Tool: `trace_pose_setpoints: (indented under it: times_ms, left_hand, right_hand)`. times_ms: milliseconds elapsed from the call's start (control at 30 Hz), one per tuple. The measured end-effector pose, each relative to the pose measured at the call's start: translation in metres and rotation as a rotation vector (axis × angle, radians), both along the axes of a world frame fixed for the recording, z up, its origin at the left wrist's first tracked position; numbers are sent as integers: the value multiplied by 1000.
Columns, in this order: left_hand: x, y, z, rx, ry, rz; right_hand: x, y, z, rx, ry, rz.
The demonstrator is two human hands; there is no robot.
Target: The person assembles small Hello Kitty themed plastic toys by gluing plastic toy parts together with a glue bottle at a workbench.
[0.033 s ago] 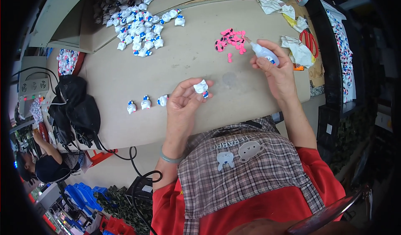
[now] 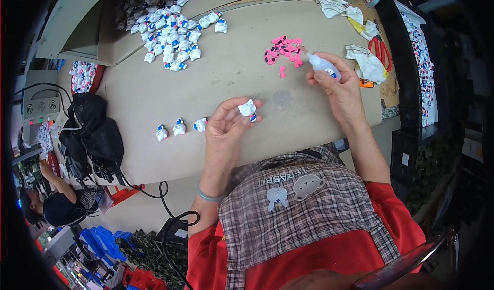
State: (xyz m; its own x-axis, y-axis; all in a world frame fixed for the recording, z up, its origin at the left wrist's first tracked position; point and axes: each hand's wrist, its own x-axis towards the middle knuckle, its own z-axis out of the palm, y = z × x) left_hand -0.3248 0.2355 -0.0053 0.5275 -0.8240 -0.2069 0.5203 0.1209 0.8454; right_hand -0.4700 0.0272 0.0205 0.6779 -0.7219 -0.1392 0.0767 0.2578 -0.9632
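The left hand (image 2: pixel 226 128) pinches a small white figurine (image 2: pixel 247 107) between thumb and fingertips, lifted just above the desk (image 2: pixel 247 68); the right hand (image 2: pixel 342 91) is wrapped around a small white squeeze bottle (image 2: pixel 323 65), its nozzle tilted up and away toward the pile of pink pieces (image 2: pixel 284 51) just beyond it. Both frames are from the same instant, so nothing has shifted: figurine and bottle are held apart, nozzle not at the figurine. Just left of the left hand, three more white figurines (image 2: pixel 178 129) stand in a short row on the desk, and far beyond it lies a big heap of the same figurines (image 2: pixel 172 35). Between the two hands the desk surface is bare, giving free room to bring them together. Beyond the right hand, crumpled white cloths (image 2: pixel 368 63) and red-handled scissors (image 2: pixel 380 50) crowd the desk's far right edge. The near edge runs just under both wrists, and a black bag (image 2: pixel 95 135) overhangs the left edge.
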Motion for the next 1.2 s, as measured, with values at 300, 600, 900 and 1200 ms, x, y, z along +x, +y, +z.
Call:
trace_pose_setpoints:
  times_ms: [300, 600, 900, 1200]
  left_hand:
    - [1, 3, -3, -5, 19, -2]
    - [-1, 5, -1, -14, 34, -10]
    - [-5, 1, -3, -43, -3, -14]
    - [-13, -2, 1, 11, -120, -17]
  right_hand:
    - [24, 8, -5, -881, 442, 101]
    - [39, 2, -12, -1254, 420, 188]
    - [27, 26, 22, -80, 175, 446]
    - [22, 44, 12, -64, 118, 538]
